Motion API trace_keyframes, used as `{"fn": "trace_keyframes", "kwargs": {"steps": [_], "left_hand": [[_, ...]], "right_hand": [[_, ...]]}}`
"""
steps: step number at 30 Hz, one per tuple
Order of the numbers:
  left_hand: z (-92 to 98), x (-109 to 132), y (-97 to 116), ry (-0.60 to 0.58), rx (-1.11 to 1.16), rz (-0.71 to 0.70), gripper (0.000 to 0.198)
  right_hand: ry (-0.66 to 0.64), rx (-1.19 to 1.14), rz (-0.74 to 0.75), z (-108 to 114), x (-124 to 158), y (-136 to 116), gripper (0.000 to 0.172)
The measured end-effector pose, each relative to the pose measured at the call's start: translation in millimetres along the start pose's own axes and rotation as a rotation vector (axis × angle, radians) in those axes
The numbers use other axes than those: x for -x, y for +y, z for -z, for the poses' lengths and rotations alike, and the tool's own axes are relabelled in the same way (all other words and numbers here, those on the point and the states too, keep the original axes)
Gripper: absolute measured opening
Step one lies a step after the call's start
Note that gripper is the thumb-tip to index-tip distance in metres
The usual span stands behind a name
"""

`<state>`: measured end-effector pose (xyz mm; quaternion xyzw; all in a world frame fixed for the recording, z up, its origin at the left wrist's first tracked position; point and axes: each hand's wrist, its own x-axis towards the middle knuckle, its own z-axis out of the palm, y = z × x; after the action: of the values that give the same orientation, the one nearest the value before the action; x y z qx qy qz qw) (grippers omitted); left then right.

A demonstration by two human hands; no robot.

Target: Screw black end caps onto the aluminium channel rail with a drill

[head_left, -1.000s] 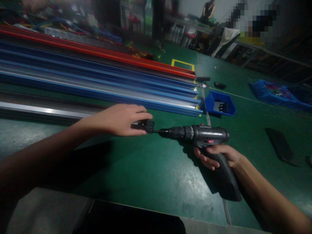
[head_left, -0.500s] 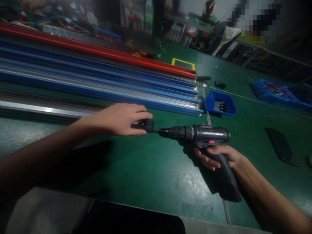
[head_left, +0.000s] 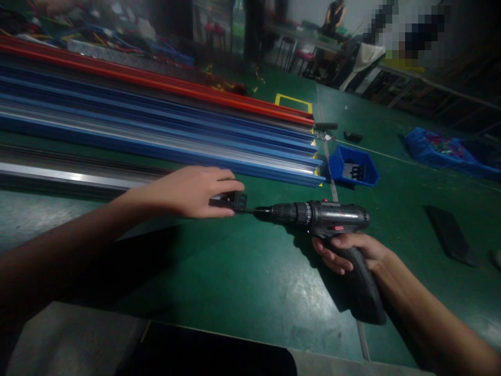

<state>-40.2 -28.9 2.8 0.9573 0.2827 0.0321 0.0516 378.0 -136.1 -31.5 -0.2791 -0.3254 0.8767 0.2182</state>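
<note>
My right hand is wrapped round the grip of a black cordless drill, which lies level and points left. Its thin bit reaches a small black end piece with slots; whether the tip is inside a screw hole I cannot tell. My left hand is closed over this end piece, thumb below and fingers above. Under that hand and wrist runs a dark metal profile with a shiny strip; the hand hides where it meets the end piece.
Long blue profiles and a red profile lie side by side on the green table. Beyond their ends stands a blue bin with black parts. A flat dark piece lies at right, blue trays further back.
Hands, drill and end piece hold nearly the same positions; the whole view has shifted very slightly.
</note>
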Motion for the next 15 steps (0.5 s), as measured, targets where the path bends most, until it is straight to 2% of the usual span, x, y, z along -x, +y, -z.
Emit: {"fn": "trace_keyframes", "kwargs": {"steps": [15], "left_hand": [[-2.4,1.0,-2.5,0.011,0.036,0.003,0.057]], "right_hand": [[0.007,0.025,0.017,-0.1,-1.6,0.6,0.026]]}}
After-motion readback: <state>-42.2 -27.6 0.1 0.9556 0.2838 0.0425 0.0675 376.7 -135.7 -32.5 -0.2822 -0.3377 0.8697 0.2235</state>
